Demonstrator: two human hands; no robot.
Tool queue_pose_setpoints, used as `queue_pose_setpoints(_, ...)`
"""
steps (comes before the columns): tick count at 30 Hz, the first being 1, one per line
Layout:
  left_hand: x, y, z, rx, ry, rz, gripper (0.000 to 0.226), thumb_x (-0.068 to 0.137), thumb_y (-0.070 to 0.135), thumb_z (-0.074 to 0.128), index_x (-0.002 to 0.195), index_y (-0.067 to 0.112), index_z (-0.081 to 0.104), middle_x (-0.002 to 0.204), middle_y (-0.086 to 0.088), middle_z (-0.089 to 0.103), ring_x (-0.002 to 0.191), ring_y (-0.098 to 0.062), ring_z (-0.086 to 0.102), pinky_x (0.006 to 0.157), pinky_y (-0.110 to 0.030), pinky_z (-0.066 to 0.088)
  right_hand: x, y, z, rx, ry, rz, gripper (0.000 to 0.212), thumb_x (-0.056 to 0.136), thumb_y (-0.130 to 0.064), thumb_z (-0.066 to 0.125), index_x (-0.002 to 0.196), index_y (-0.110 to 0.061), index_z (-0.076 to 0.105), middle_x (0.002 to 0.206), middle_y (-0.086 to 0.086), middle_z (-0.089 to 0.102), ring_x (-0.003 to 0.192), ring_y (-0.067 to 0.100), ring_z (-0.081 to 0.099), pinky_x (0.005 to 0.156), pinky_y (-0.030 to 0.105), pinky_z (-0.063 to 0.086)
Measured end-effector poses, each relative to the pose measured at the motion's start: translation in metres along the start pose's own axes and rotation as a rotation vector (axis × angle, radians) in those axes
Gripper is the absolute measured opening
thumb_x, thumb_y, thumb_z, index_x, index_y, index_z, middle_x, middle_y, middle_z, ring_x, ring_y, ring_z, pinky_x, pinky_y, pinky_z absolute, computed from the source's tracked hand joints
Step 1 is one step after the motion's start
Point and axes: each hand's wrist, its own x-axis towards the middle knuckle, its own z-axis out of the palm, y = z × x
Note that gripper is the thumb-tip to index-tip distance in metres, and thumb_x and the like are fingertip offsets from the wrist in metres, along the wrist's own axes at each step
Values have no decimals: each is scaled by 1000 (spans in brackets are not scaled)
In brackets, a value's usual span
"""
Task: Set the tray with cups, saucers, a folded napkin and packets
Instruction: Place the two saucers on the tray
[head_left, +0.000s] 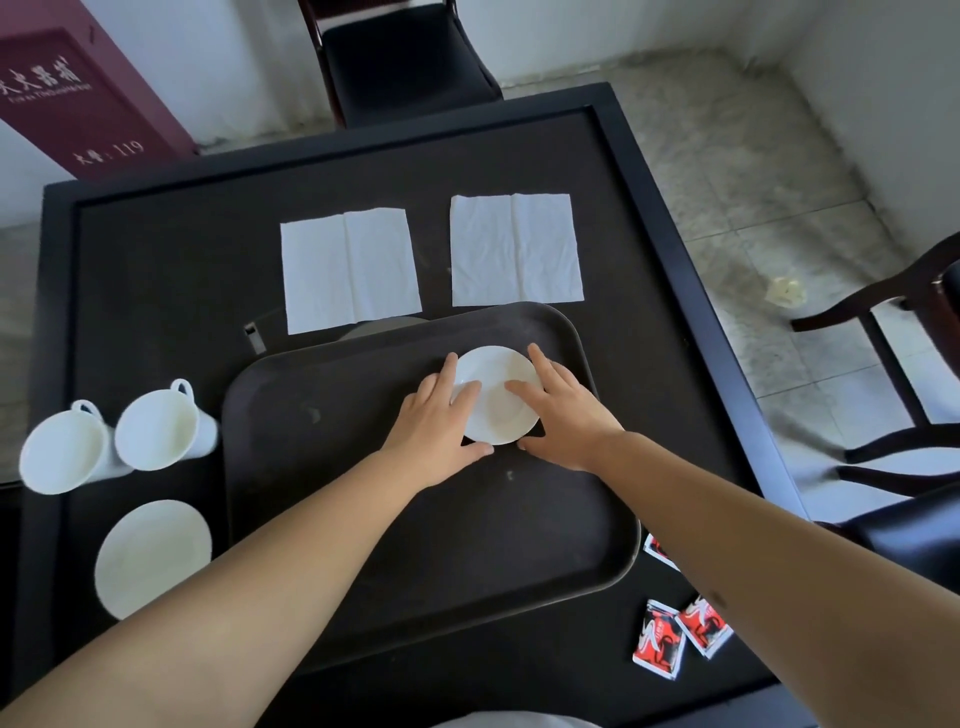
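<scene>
While both hands frame it, a single white saucer (497, 396) sits on the far right part of a dark brown tray (363, 467), the only piece set there so far. The left hand (439, 423) lies with fingers loosely together along the saucer's left edge, fingertips resting on its rim; the right hand (558, 410) is spread over the right edge, thumb near the front rim. Neither seems to lift the saucer; judging by this, it is being settled into place.

Most of the task looks undone. A second saucer (153, 556) waits on the black table (156, 249) left of the tray. Two white cups (111, 441) stand side by side just beyond that saucer, touching each other, handles pointing away. Two white paper napkins (431, 260) lie flat, opened out and unfolded, beyond the tray's far edge. Three red, white and black packets (680, 631) lie on the table near the tray's front right corner, one partly hidden by the right forearm.

Nothing blocks the rest of the tray. Dark chairs (400, 52) stand at the far side and to the right, well clear.
</scene>
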Motion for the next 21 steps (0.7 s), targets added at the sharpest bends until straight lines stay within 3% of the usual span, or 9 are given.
queue_pose_setpoints(3,-9,4,-2,32,-44,-13,96,86,60,60,154,22,4,160,-13,-21,148,-35,-6,115,-49,21,-11,-4,1,-53,-26,53,96,80,-47,72,152,-36,10,159,-7,-25,148,18,-8,112,42,27)
queue_pose_setpoints(6,-24,5,-5,32,-36,-36,96,88,61,55,154,23,-4,160,-10,-24,148,-33,-11,117,-48,16,-24,-12,3,-106,-32,72,99,82,-49,69,152,-35,1,158,-5,-28,148,20,-10,114,44,23)
queue_pose_setpoints(14,-95,-9,-10,48,-19,-96,85,90,60,50,155,23,10,164,-6,-10,149,-28,-7,117,-48,14,-59,-56,4,-149,-74,64,85,85,-49,67,150,-32,16,162,-3,-14,148,26,-1,113,50,26)
queue_pose_setpoints(21,-173,-25,-15,42,62,-149,79,90,58,47,154,22,15,164,-7,-3,149,-26,-4,118,-47,15,-79,-117,9,-202,-124,-12,86,87,-56,60,154,-32,10,164,-4,-10,150,20,-2,114,48,22)
